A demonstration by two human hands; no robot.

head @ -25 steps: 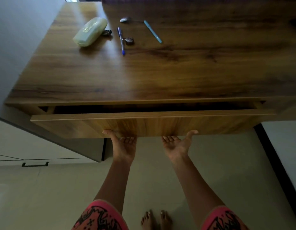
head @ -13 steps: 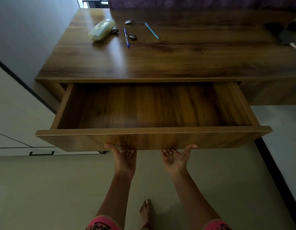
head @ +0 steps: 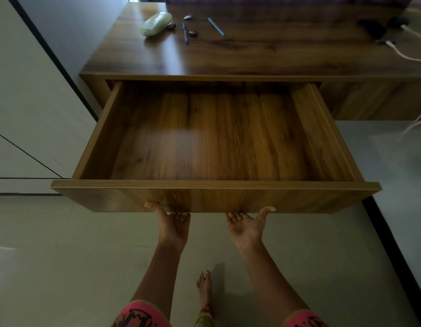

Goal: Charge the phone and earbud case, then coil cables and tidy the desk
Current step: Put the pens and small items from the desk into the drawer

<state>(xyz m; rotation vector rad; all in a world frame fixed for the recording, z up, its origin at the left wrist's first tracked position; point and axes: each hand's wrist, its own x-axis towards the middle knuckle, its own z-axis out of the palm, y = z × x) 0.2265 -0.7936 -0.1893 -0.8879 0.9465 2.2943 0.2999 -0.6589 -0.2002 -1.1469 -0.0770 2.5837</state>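
Drawer (head: 204, 197) now pulled farther out; left hand (head: 174, 224) and right hand (head: 247, 226) grip its front's lower edge

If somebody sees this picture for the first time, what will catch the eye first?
The wide-open wooden drawer fills the middle. The left hand and right hand grip the lower edge of its front. On the desk behind, a pale green case lies far left, a phone with white cable far right.
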